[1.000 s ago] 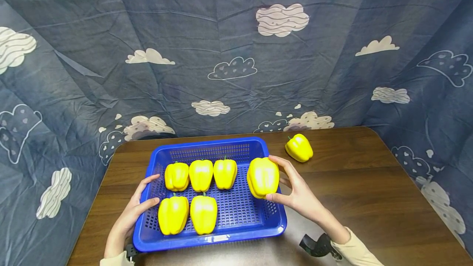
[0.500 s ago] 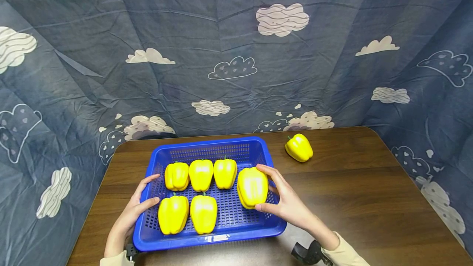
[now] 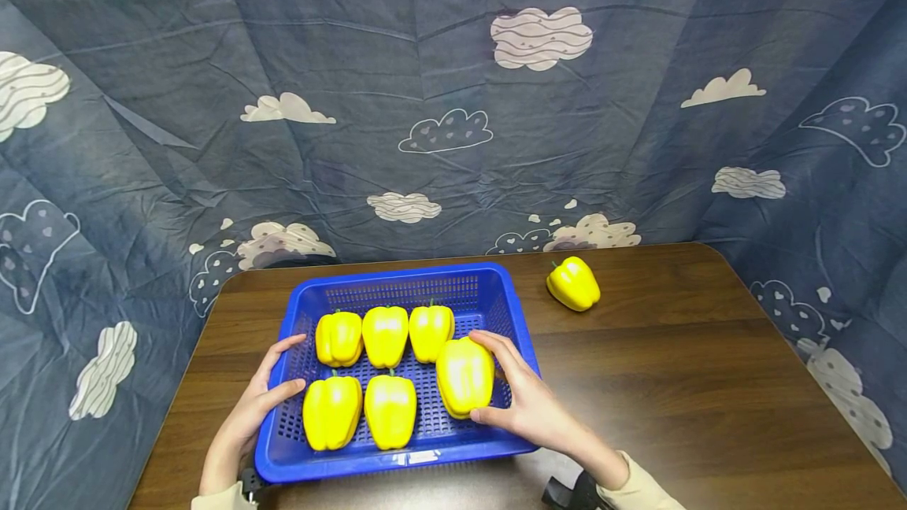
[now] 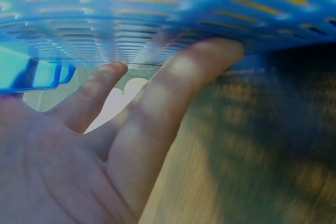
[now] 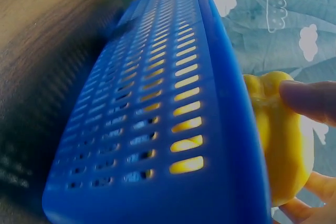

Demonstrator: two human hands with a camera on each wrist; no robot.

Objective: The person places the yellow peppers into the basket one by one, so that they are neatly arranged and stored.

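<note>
A blue slotted plastic basket (image 3: 404, 456) stands on the table. Inside it, a back row of three yellow bell peppers (image 3: 386, 335) sits behind a front row of two yellow bell peppers (image 3: 391, 412). My left hand (image 3: 244, 408) grips the basket's left rim, thumb and a finger over the edge; other fingers (image 4: 152, 124) lie against the outer slotted wall in the left wrist view. My right hand (image 3: 527, 404) holds another yellow bell pepper (image 3: 465, 376) between thumb and fingers, over the basket's right part. That pepper (image 5: 283, 140) rises above the rim in the right wrist view.
One more yellow bell pepper (image 3: 573, 283) lies on the brown wooden table (image 3: 680, 384), behind and right of the basket. A dark blue cloth (image 3: 453, 179) with cloud prints hangs behind the table and along its sides.
My right hand has carried its bell pepper left and toward the front, from near the basket's right rim to beside the front row. The left hand and basket have stayed put.
</note>
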